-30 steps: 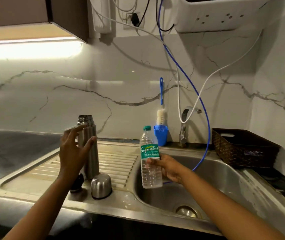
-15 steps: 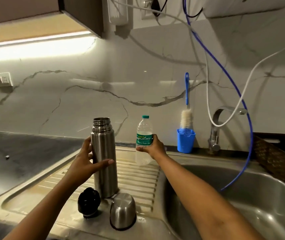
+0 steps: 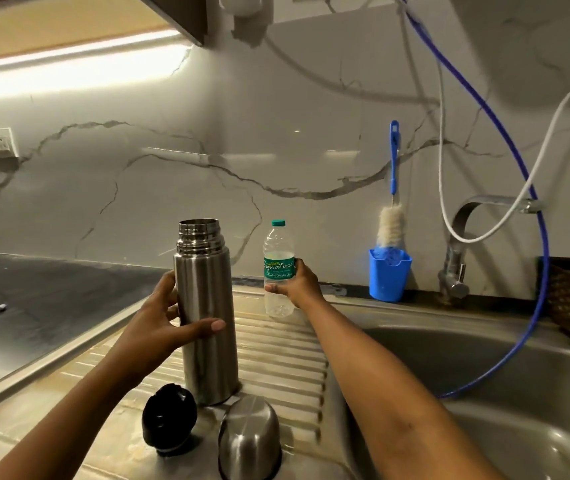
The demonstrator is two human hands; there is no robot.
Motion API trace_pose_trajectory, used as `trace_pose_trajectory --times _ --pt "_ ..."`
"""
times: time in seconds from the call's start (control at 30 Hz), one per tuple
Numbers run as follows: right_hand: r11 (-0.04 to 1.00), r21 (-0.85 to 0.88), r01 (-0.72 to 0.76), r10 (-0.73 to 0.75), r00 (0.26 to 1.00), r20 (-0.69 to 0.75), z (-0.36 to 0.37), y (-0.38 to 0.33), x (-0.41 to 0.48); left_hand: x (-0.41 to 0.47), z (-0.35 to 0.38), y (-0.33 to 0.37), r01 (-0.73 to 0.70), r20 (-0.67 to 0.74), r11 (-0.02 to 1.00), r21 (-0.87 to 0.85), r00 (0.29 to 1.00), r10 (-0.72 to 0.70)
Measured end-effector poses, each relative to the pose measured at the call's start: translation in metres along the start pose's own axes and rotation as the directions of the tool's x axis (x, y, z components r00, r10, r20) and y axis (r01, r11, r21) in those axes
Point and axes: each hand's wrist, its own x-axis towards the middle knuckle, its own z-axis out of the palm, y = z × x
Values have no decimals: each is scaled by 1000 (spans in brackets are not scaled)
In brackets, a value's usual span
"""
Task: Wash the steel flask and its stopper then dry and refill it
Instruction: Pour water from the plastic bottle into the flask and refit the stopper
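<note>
While left hand (image 3: 153, 330) grasps upright, uncapped, brushed-steel flask (image 3: 207, 289), right hand (image 3: 299, 285) grips capped water bottle (image 3: 278, 245).

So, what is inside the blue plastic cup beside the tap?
A bottle brush with white bristles and a blue handle stands in the blue plastic cup. Its opaque wall hides the brush's lower end and anything else inside.

**Count at the sink**

Two hands: the left hand (image 3: 159, 327) grips one steel flask (image 3: 207, 358), the right hand (image 3: 301, 285) one water bottle (image 3: 278, 244). Below the left grip: one stopper (image 3: 169, 419), one steel cup (image 3: 249, 438). Right of the right grip: one brush (image 3: 389, 223), one blue holder (image 3: 389, 282), one tap (image 3: 456, 271), and two hoses, a blue hose (image 3: 548, 258) and a white hose (image 3: 467, 239).
</note>
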Motion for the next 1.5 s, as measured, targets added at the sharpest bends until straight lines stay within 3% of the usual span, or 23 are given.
trace_pose_trajectory --times 0.33,0.43,0.53,0.7,0.83,1.03,1.17,1.37,1.5 --pt "1000 3 -27 27 1000 1 19 1 14 1 1 -4 -16 -27 1000 7 1000 16" --pt "993 -101 -55 58 998 34 10 0 8 0 3 -5 -18 -35 1000 4 999 19" --pt "976 -206 -69 81 995 53 -10 -3 -13 -5 3 -4 0 -28 1000 14 1000 1" --pt "978 -207 -12 36 993 113 -51 -15 -92 -24 -6 5 110 52 990 86 992 -115" --pt "986 -167 28 11 973 231 -77 -22 -171 -61 -20 7 257 -24 966 19 966 -256" --pt "998 -44 49 -33 952 306 -99 -23 -242 -108 -19 7 238 196 944 229 939 -284" --pt "999 40 9 -20 958 287 -107 -29 -257 -110 -21 7 275 87 936 221 950 -300" --pt "987 159 6 -60 939 337 -118 -36 -267 -120 1 37 129 -98 990 56 988 -123" --pt "927 376 -2 -145 921 361 -127 -50 -268 -118 37 70 54 35 998 -41 998 -53"
